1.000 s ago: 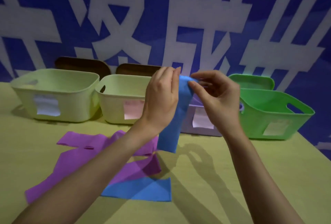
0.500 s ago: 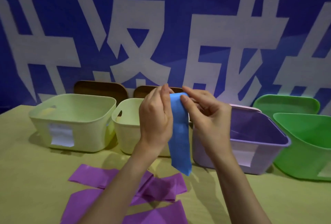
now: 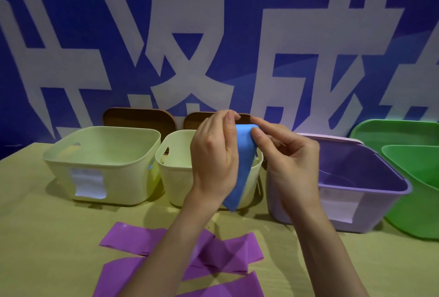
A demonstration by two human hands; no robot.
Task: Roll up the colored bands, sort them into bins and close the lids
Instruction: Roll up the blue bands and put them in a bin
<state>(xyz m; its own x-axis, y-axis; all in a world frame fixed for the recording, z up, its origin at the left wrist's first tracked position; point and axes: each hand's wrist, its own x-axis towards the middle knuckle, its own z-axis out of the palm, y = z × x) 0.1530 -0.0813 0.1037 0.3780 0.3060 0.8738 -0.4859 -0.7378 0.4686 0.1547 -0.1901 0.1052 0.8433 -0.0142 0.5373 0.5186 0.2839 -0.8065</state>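
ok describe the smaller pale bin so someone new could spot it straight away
Four open bins stand in a row on the table below the blue wall. The smaller pale bin is second from the left, partly behind the left hand. It is narrower than the large pale bin beside it.

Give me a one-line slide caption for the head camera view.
Both hands, left hand and right hand, roll a blue band above purple bands before four open bins.

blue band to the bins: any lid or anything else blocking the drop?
Nothing visible does. Both hands, left and right, pinch the blue band above the bin row. The two pale green bins, the purple bin and the green bin stand open; the brown lids lean behind.
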